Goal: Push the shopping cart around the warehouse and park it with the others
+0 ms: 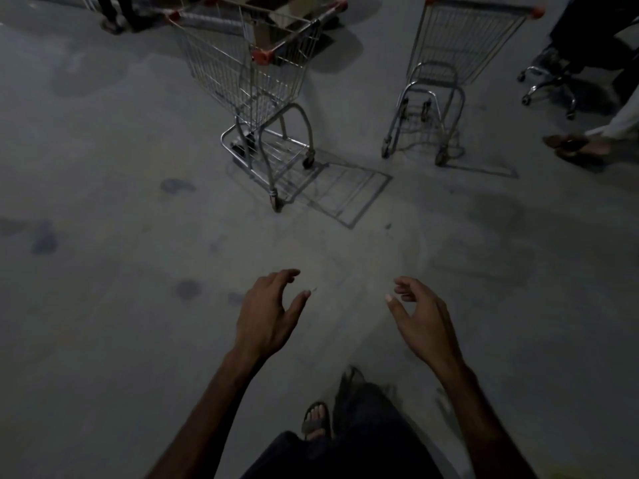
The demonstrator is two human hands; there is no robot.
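Two metal wire shopping carts with red corner caps stand ahead on the grey concrete floor. The nearer cart is at centre left, turned at an angle. The second cart stands to its right, a gap of floor between them. My left hand and my right hand hover low in the view, well short of both carts. Both hands hold nothing, with fingers curled and apart.
An office chair's wheeled base sits at the far right, beside another person's sandalled foot. Another person's legs stand at top left. Cardboard boxes lie behind the nearer cart. My own sandalled foot shows below.
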